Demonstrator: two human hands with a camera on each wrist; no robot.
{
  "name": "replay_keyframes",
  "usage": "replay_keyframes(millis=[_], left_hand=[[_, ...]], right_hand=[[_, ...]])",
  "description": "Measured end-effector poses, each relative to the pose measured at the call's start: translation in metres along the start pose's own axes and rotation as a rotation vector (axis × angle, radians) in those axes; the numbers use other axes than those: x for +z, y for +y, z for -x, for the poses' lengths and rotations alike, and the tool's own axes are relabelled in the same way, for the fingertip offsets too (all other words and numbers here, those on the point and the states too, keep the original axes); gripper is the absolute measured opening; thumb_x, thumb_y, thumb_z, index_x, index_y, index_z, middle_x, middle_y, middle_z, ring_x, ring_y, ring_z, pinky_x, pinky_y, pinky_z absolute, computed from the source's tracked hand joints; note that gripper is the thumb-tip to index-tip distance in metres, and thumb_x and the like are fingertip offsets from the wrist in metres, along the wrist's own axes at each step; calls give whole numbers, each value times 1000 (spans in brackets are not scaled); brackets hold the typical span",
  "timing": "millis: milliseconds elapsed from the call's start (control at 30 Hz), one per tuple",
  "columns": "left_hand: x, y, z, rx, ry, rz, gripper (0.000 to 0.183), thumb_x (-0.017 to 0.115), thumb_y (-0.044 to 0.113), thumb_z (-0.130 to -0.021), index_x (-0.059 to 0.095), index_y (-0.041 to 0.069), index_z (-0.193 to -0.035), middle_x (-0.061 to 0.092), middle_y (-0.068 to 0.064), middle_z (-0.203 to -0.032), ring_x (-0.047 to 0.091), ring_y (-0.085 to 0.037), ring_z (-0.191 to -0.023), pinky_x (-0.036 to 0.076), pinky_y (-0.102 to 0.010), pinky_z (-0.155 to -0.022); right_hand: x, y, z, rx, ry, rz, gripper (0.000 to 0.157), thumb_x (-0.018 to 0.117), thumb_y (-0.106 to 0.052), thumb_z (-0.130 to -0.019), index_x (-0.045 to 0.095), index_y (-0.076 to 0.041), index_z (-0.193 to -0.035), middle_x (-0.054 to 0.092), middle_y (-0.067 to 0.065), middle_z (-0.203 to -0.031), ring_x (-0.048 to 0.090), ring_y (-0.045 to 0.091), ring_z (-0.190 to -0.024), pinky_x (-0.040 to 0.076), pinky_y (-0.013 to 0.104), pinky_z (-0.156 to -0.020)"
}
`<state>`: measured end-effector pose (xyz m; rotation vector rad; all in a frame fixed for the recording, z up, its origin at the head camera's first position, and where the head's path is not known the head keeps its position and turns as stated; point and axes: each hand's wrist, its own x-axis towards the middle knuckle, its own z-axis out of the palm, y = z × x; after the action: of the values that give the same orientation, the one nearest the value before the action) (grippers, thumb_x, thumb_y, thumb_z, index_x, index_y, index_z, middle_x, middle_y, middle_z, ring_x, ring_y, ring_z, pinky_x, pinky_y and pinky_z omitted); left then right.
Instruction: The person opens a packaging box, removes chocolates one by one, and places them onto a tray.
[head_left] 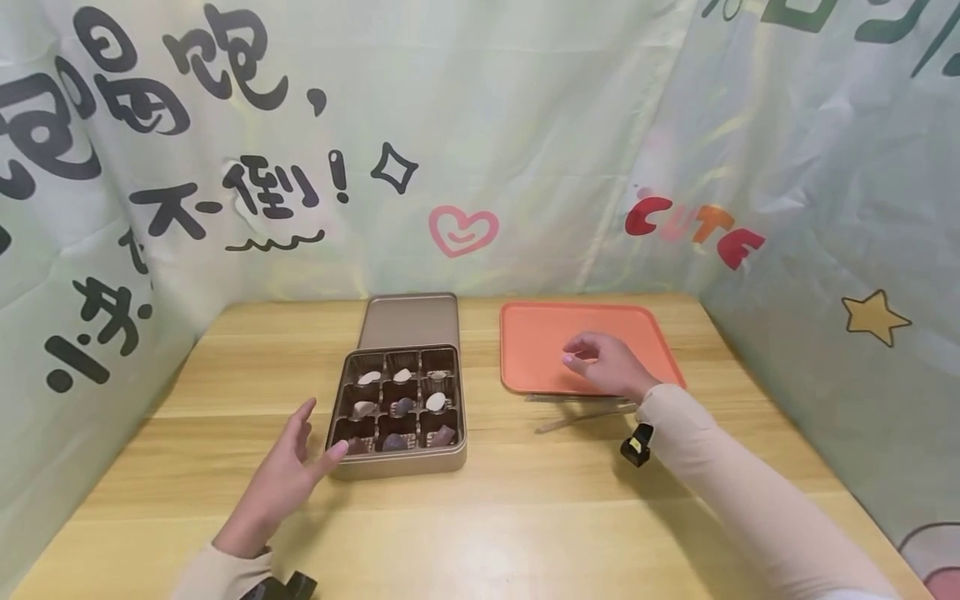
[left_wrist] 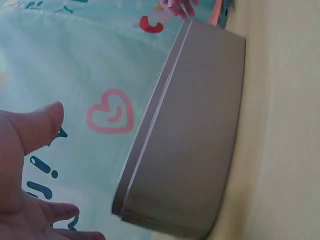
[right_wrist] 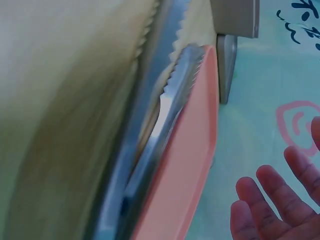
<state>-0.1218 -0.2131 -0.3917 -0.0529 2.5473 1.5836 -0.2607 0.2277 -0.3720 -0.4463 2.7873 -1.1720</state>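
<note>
A brown metal tin (head_left: 405, 464) stands left of centre, its divided insert holding small white, grey and dark stone-like pieces, such as a white one (head_left: 436, 402). My left hand (head_left: 281, 475) hovers at the tin's near left corner, fingers apart and holding nothing. In the left wrist view the thumb and fingers spread beside the tin's wall (left_wrist: 190, 125). My right hand (head_left: 609, 365) is over the near part of an orange tray (head_left: 532, 342), its fingers loosely bent with nothing between them. Metal tongs (right_wrist: 167, 107) with toothed edges lie below that hand, along the tray's near edge.
Behind the tin lies its brown lid (head_left: 411, 321). Everything sits on a light wooden table (head_left: 487, 533). A pale printed cloth (head_left: 525, 125) hangs close round the back and both sides.
</note>
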Motion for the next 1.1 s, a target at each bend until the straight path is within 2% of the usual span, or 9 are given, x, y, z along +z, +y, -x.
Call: replay_keyframes(millis=[100, 267, 500, 633, 767, 900, 1100], left_hand=[[6, -4, 2, -28, -2, 53, 100, 65, 38, -93, -10, 17, -156, -6, -23, -159, 4, -48, -142, 16, -60, -113], [16, -8, 3, -33, 13, 93, 98, 65, 36, -93, -7, 14, -156, -4, -20, -160, 4, -44, -144, 12, -55, -116], [27, -13, -1, 9, 22, 197, 88, 60, 23, -97, -4, 7, -155, 5, -21, -159, 14, -42, -143, 14, -51, -117], [28, -20, 0, 9, 27, 184, 76, 51, 11, -100, -1, 5, -155, 6, -22, -158, 14, -40, -144, 15, -48, -116], [28, -26, 3, 2, 24, 180, 74, 49, 6, -100, 0, 4, -155, 4, -22, -158, 13, -37, -144, 17, -44, -115], [27, -25, -1, 13, 28, 205, 74, 50, 7, -100, 0, 6, -155, 3, -20, -159, 14, -35, -144, 19, -42, -115], [27, -22, -4, 9, 30, 241, 75, 50, 5, -99, 1, 6, -155, 3, -19, -159, 14, -34, -145, 19, -41, -115]], right_hand=[[-2, 8, 6, -6, -8, 21, 35, 59, -22, -98, 60, 3, -123, 61, 18, -122, 57, 37, -114, 49, 53, -94], [-3, 22, 18, -41, -2, 81, 34, 62, -20, -96, 61, 4, -119, 62, 20, -119, 58, 40, -110, 49, 55, -92], [-4, 37, 32, -46, 6, 162, 32, 70, -20, -90, 63, 3, -111, 66, 18, -107, 61, 38, -103, 52, 54, -86], [-1, 44, 35, -40, -46, 189, 33, 77, -20, -85, 64, 0, -109, 67, 16, -107, 62, 38, -104, 52, 53, -88], [2, 49, 38, -40, -95, 223, 40, 81, -21, -80, 65, -1, -110, 68, 15, -109, 61, 37, -106, 51, 51, -91], [1, 50, 37, -49, -81, 249, 44, 84, -16, -76, 65, 1, -112, 67, 17, -110, 61, 38, -106, 50, 52, -92], [1, 51, 33, -61, -74, 313, 40, 85, -11, -74, 68, 1, -109, 68, 14, -106, 62, 36, -102, 50, 51, -91]])
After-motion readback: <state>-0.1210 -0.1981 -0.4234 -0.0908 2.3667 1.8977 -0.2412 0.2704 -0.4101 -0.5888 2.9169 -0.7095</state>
